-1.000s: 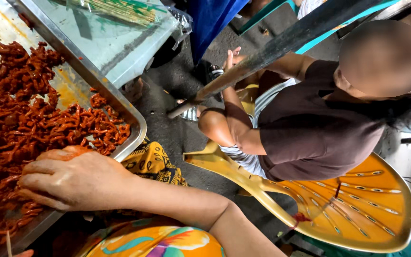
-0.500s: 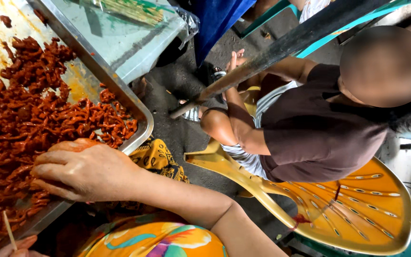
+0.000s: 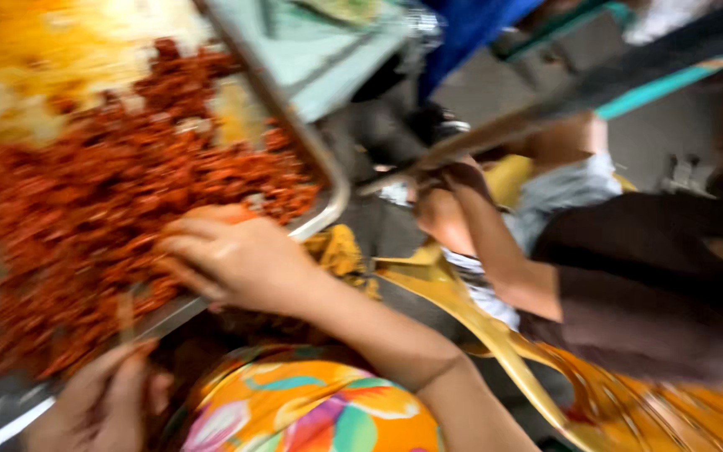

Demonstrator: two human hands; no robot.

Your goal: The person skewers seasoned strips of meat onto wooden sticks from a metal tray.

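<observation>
Meat [image 3: 85, 209] red-orange. Tray [image 3: 328, 180] silver, yellow-stained. Garment [image 3: 311, 410] orange, floral pattern of green, pink, yellow. Chair [image 3: 495, 335] yellow-orange. Cloth [image 3: 470, 25] blue. Shirt [image 3: 654, 293] dark brown.

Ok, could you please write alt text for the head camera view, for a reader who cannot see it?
A person's right hand rests on a heap of red-orange food pieces in a large metal tray, while the left hand holds a thin stick at the tray's near edge. Beside them another person sits on an orange plastic chair. The picture is blurred.
</observation>
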